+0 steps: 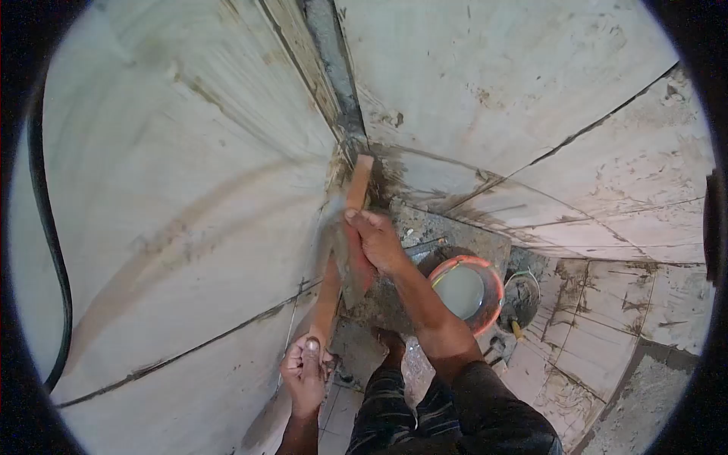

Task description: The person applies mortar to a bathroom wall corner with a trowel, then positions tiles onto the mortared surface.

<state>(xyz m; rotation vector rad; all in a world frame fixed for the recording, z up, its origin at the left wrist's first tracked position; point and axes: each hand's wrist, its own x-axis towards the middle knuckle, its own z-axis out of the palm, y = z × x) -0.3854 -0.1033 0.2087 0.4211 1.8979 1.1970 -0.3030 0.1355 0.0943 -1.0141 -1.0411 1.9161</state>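
Dark striped trousers [470, 413] fill the bottom edge of my view, closest to the lens; at the far left a black cable [54, 250] hangs down the pale wall tile [189, 189]. Moving right, the left hand [305, 369] has its grip clenched round the lower end of a wooden batten [358, 182], thumb on top. The batten's long axis climbs from that hand up and slightly right, lying against the left wall just beside the grey corner joint [334, 61], and its top end stands free above both hands. Partway up it sits the right hand [377, 241], grasping what looks to me like a trowel [350, 269]; the grey blade lies flat against the batten and points down towards the left hand. So the right hand is the higher of the two and the left anchors the low end, with the blade between them. Right of the forearm, an orange-rimmed bucket [497, 292] of pale liquid stands on the floor near the wall corner; a dark pan [523, 303] is just beside it, though I cannot make out what it holds.
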